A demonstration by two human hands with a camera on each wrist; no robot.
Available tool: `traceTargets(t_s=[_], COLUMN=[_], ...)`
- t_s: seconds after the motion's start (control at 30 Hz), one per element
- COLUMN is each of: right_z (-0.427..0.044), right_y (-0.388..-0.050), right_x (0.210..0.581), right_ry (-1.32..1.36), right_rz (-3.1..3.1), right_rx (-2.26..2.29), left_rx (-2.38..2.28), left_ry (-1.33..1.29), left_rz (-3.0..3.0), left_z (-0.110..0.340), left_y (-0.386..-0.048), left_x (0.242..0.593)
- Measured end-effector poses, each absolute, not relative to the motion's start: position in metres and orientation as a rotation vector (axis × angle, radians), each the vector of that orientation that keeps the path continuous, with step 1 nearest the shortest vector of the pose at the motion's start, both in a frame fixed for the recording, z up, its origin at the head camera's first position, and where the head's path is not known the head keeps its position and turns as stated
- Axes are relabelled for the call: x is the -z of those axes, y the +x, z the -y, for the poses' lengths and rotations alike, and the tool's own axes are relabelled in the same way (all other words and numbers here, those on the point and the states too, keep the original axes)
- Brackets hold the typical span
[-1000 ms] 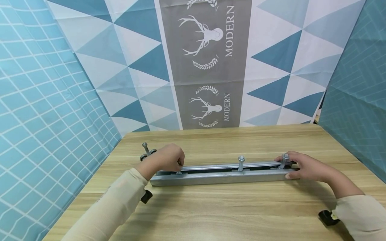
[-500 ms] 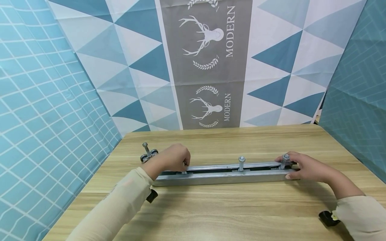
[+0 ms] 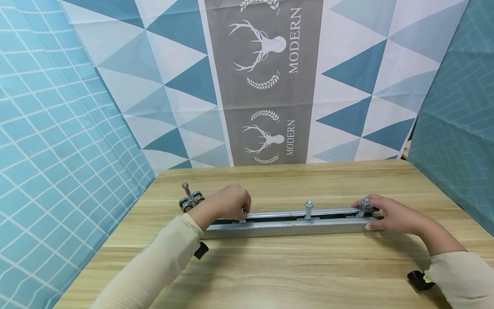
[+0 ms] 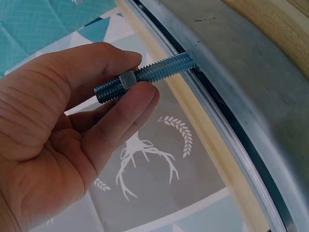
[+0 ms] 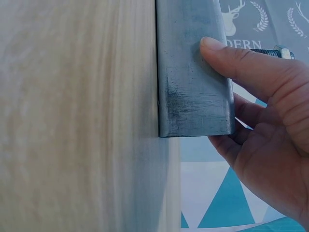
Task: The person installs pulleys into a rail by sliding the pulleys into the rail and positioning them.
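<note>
A long slotted metal rail [image 3: 285,230] lies across the wooden table. My left hand [image 3: 230,203] pinches a threaded bolt [image 4: 164,68] with a nut on it between thumb and fingers; the bolt stands up out of the slot near the left part of the rail. Around the rail's right end my right hand [image 3: 393,214] grips, thumb on the near wall and fingers at the far side. Two more bolts rise from the slot, a middle bolt [image 3: 308,209] and a right bolt [image 3: 364,207] beside the right hand. Whatever sits inside the rail is mostly hidden.
A roller trolley [image 3: 189,199] with wheels and an upright bolt stands on the table [image 3: 293,270] behind the left forearm. A patterned cloth [image 3: 270,86] hangs behind the table's far edge, with blue cloths at both sides.
My left hand has slid rightward along the rail, the pinched bolt moving with it. More of the roller trolley shows. The right hand and the other two bolts have stayed in place.
</note>
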State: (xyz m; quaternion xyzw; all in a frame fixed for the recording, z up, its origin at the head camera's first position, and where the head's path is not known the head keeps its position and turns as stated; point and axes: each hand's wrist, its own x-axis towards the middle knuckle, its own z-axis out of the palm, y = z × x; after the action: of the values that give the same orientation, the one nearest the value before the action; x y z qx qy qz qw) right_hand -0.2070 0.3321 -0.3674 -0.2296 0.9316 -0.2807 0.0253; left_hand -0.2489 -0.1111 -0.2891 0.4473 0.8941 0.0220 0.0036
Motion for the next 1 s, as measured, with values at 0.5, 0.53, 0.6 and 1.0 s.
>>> traceTargets(t_s=[0.5,0.53,0.6,1.0], right_z=[-0.334,-0.334,-0.334,-0.334], right_y=[-0.207,-0.207,-0.208,-0.207], right_x=[0.369,0.369,0.369,0.369], right_ry=[-0.726,-0.731,-0.732,-0.721], right_rz=[-2.883,-2.884,-2.888,-2.882], right_rx=[0.873,0.873,0.871,0.884], left_rx=[0.011,0.019,0.029,0.038], left_ry=[1.436,1.443,1.455,1.471], left_rz=[-2.802,-2.801,-2.798,-2.798], left_z=[0.095,0.094,0.093,0.086], left_y=[-0.251,-0.251,-0.251,-0.25], left_x=[0.292,0.292,0.292,0.294])
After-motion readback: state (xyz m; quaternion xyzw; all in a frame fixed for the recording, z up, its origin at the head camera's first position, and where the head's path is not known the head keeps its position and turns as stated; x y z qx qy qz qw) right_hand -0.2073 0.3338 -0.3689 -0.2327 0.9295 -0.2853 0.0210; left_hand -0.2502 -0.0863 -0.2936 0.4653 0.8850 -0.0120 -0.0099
